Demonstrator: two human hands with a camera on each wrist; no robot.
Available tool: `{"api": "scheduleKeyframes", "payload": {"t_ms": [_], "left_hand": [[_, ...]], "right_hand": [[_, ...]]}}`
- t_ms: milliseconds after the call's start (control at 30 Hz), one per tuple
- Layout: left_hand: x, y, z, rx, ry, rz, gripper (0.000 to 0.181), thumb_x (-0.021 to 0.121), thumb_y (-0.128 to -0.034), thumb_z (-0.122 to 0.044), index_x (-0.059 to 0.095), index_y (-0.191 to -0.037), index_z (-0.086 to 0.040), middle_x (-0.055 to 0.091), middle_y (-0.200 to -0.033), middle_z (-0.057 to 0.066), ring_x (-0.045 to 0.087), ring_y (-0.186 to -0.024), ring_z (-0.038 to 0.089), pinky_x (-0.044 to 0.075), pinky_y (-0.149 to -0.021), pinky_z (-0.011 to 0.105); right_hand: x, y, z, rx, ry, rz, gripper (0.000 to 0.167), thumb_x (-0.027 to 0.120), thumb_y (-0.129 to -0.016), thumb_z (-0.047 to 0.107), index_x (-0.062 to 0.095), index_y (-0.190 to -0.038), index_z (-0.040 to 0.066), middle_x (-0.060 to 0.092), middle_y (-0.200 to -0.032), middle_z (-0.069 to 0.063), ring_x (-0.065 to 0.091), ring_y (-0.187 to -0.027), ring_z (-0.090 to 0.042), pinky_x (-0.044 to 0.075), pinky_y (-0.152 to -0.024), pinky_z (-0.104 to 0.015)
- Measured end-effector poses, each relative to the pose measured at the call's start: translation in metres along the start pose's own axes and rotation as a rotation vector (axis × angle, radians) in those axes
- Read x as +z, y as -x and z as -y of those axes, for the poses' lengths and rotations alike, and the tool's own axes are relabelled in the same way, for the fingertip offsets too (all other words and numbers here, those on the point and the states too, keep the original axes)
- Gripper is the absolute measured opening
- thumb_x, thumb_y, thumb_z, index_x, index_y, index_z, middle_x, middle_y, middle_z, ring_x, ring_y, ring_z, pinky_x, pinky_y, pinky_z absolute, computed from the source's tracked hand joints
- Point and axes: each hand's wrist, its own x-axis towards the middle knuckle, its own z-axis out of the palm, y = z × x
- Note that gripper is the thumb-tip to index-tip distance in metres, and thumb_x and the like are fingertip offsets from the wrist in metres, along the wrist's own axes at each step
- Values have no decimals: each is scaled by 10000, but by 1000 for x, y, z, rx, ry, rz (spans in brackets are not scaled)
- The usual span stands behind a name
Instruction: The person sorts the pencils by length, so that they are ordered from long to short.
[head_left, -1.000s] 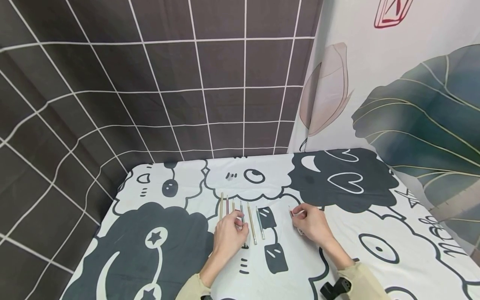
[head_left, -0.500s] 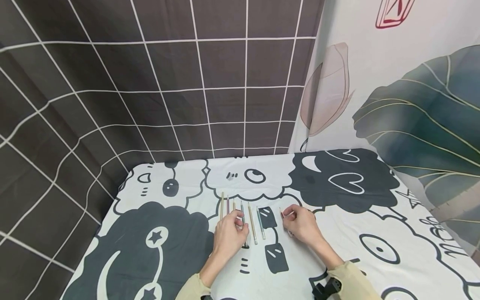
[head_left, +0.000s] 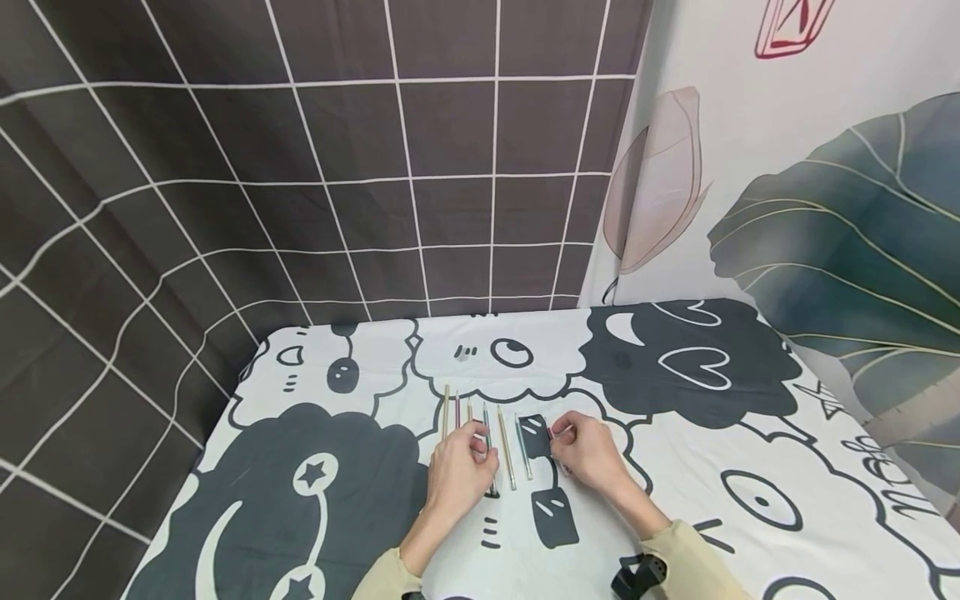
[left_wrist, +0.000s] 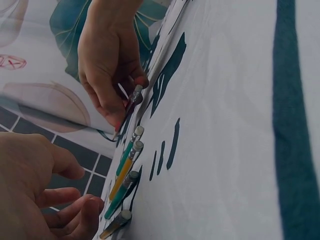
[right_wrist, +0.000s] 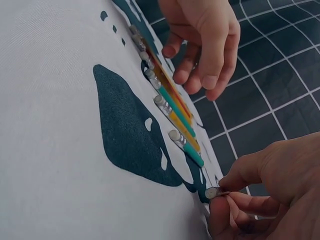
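My right hand (head_left: 588, 450) pinches a dark red pencil (left_wrist: 133, 101) between thumb and fingers, just right of a row of pencils on the cloth. Its eraser end (right_wrist: 213, 192) points toward the near side. The row's rightmost member is a short teal pencil (head_left: 523, 450), with a yellow pencil (head_left: 507, 452) beside it. My left hand (head_left: 461, 465) hovers over the row's left part, fingers loosely bent and holding nothing. Partly hidden behind it are another teal pencil (right_wrist: 170, 106), a yellow pencil (head_left: 446, 408) and a reddish pencil (head_left: 457, 408).
A white cloth (head_left: 405, 542) with dark cartoon shapes covers the surface. Behind it hangs a dark gridded curtain (head_left: 450, 208). To the right is a pale curtain (head_left: 675, 250) with leaf prints.
My right hand has moved left with the red pencil, coming nearer to the row. My left hand and the pencils in the row have stayed in place.
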Motion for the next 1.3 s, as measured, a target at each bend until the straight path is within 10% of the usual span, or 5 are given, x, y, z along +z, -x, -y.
{"api": "scheduleKeyframes", "payload": {"t_ms": [1300], "left_hand": [[0, 2, -1, -13, 14, -1, 207, 736, -787, -57, 709, -991, -33, 577, -688, -88, 564, -612, 50, 447, -549, 281]], "right_hand": [[20, -8, 7, -76, 109, -5, 88, 702, -750, -56, 654, -797, 2, 528, -563, 45, 487, -466, -80, 415, -452, -259]]}}
